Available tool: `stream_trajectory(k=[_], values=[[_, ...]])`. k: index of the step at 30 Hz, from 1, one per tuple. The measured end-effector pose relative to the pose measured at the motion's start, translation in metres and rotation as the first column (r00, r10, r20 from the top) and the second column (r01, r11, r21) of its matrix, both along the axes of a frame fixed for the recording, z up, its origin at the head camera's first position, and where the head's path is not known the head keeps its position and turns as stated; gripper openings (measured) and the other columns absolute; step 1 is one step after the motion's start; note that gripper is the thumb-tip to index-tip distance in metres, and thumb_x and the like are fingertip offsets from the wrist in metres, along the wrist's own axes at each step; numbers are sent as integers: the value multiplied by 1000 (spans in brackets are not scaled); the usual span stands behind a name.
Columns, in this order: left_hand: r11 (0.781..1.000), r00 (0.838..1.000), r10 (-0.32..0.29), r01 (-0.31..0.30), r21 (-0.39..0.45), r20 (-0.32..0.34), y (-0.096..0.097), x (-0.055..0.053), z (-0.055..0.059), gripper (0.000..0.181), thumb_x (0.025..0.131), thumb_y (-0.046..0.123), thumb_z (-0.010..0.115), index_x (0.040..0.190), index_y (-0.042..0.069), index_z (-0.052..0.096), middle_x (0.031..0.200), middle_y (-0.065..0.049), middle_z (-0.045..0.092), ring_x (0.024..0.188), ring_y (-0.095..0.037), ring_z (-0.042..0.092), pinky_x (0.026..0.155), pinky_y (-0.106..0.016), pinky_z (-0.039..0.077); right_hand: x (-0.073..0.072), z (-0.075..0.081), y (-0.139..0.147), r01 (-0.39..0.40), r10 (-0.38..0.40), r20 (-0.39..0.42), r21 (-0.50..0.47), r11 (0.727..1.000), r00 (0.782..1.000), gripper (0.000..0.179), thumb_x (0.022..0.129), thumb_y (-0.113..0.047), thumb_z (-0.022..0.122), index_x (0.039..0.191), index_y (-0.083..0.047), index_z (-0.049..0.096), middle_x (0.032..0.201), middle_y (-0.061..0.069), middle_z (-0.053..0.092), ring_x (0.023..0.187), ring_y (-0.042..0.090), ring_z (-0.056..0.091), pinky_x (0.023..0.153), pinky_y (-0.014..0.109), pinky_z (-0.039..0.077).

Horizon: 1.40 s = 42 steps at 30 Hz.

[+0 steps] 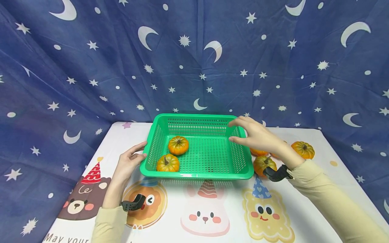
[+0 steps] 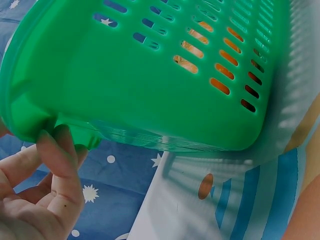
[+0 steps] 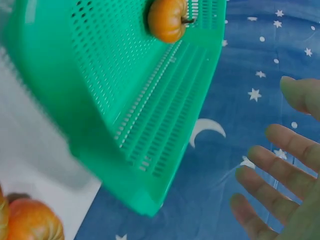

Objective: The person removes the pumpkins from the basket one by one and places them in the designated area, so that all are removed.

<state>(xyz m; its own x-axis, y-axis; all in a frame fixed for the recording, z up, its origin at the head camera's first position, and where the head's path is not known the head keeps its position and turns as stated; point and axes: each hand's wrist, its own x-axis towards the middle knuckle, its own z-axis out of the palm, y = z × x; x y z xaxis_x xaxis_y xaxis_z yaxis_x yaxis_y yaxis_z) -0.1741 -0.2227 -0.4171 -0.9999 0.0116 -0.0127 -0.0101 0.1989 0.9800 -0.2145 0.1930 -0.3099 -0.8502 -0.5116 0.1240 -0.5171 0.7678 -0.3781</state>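
A green plastic basket (image 1: 197, 174) with slotted walls stands on the table, two small orange pumpkins inside at its left: one toward the middle (image 1: 178, 145), one at the front corner (image 1: 168, 163). At the basket's left rim is my left hand (image 1: 130, 164), its fingertips pinching the edge. The left wrist view shows those fingers (image 2: 62, 165) bent up against the underside of the rim. Over the basket's right rim hovers my right hand (image 1: 253, 133), fingers spread and nothing held. In the right wrist view its fingers (image 3: 280, 167) are apart from the basket (image 3: 165, 145).
Several more pumpkins lie right of the basket, one near its front corner (image 1: 265, 165) and another farther right (image 1: 303, 149); my right forearm partly covers some. A white tablecloth (image 1: 170, 233) with cartoon prints covers the table. A blue starry curtain (image 1: 188, 84) hangs behind.
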Motion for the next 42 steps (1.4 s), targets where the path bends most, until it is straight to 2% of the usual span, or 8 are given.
stream_trajectory(k=[6,11,14,20,29,36,42], values=[[1000,1000,-6,6,2,-10,-1,0,-1,48,93,8,57,140,4,48,112,8,57,82,4,62,75,-17,51,-9,-1,-23,-59,60,-8,2,998,998,47,87,-35,69,128,-16,57,131,3,57,128,26,48,102,49,42],[1000,1000,-6,6,-7,-10,-1,-1,-2,48,94,9,57,140,5,48,113,10,55,82,4,62,75,-17,51,-19,-5,-43,-108,108,-12,-6,994,994,48,86,-36,70,128,-16,58,130,1,59,128,25,49,102,46,42],[1000,1000,-8,8,-5,-6,0,0,0,48,94,8,57,140,5,48,114,7,55,83,4,62,75,-17,51,-24,-8,-56,-123,123,0,-5,992,992,50,84,-36,71,128,-16,58,129,1,60,127,23,50,102,44,43],[1000,1000,-11,11,-2,-2,2,1,0,48,93,8,58,140,4,48,118,0,54,81,4,61,74,-17,50,-35,-19,-80,-137,137,76,-10,991,988,53,82,-36,73,130,-18,57,130,0,59,124,20,52,99,42,45],[1000,1000,-5,5,-8,-8,-1,0,-2,48,94,9,58,141,5,48,112,10,55,82,4,61,75,-17,50,-54,-42,-120,-197,195,133,7,980,972,61,82,-31,75,136,-17,51,139,3,52,127,24,50,104,43,43],[1000,1000,-5,5,-7,-3,-2,1,-1,48,93,8,58,140,4,48,108,9,58,83,4,62,77,-17,50,-68,-59,-141,-189,184,226,2,982,957,76,81,-36,76,145,-18,39,151,1,40,142,22,34,115,42,31],[1000,1000,-5,4,-1,-16,0,0,-1,47,93,8,58,139,3,49,108,7,57,81,3,62,75,-17,51,-78,-74,-152,-207,201,289,-8,978,936,81,81,-31,77,148,-13,34,153,6,36,141,24,35,115,43,32]])
